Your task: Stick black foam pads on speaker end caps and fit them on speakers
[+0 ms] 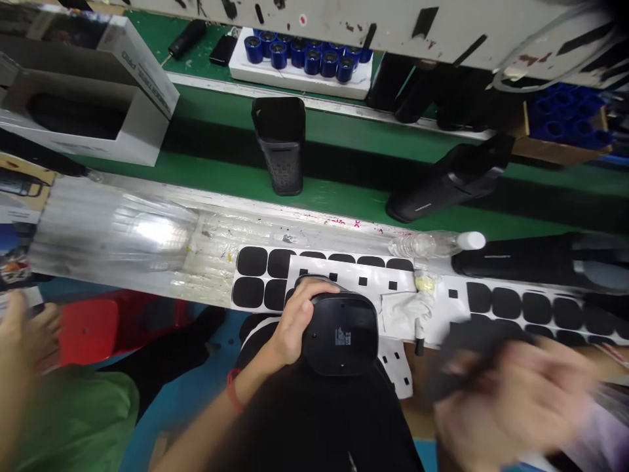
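Black portable speaker sits low and centre in the head view, gripped by your left hand right over the sheet of black rounded-square pads; looks to me like you're at the padding step, with the labelled end of the unit turned up at you; I'd say the next move calls for one pad lifted cleanly off its white backing and squared onto that end, which needs your right hand free. The labelled end faces the camera, and the long axis seems to run almost along your line of sight, though the far end is hidden, so don't quote me on the exact tilt; your left fingers curl firmly over its upper edge, hand mostly closed around it; your right hand is off at the lower right, fingers spread and badly blurred; a dark piece sits by it, but I can't tell if you've got hold of that; another black speaker stands up on the green bench, one lies tilted to the right of it, a clear plastic bottle lies beyond the pads, and a co-worker's hand shows at the far left.
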`<state>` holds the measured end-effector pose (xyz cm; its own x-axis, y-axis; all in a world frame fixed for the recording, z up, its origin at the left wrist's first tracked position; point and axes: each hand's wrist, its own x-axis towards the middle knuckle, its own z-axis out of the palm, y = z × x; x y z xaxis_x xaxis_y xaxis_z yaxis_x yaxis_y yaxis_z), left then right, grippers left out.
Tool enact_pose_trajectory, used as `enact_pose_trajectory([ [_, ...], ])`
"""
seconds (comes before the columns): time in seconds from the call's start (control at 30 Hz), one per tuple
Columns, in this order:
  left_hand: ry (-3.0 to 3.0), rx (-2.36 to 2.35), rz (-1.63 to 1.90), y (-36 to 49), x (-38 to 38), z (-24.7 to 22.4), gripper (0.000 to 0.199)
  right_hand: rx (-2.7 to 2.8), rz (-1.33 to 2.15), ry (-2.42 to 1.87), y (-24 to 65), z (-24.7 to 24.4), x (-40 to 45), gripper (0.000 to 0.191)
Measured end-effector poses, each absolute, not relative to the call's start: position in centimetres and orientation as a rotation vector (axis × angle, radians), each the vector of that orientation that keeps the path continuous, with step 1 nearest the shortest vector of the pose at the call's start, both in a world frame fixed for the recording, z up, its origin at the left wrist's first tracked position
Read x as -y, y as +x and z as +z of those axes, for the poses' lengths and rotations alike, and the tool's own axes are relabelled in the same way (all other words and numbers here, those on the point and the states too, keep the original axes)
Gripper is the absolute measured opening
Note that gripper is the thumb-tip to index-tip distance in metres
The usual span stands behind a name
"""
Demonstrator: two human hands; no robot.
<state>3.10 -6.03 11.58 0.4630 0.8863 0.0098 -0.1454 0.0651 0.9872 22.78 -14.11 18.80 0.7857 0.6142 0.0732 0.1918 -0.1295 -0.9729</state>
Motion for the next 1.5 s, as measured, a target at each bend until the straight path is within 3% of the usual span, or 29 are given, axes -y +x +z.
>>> enact_pose_trajectory([
  [0.13, 1.278, -0.739, 0.879, 2.9, 6.0, 11.6, 0.051, 0.720, 0.749, -1.704, 19.3, 17.5, 12.1, 0.027],
  [0.3, 1.232, -0.735, 0.882, 2.5, 6.2, 11.7, 0.057, 1.012, 0.554, -1.743, 17.7, 17.8, 13.2, 0.019],
  [0.7, 1.265, -0.574, 0.693, 0.4, 5.7, 12.5, 0.080, 1.193, 0.545, -1.703, 18.4, 17.6, 12.7, 0.018],
  [1.5, 1.187, -0.560, 0.674, 0.4, 5.5, 12.3, 0.072, 1.037, 0.584, -1.691, 18.4, 17.8, 12.3, 0.019],
])
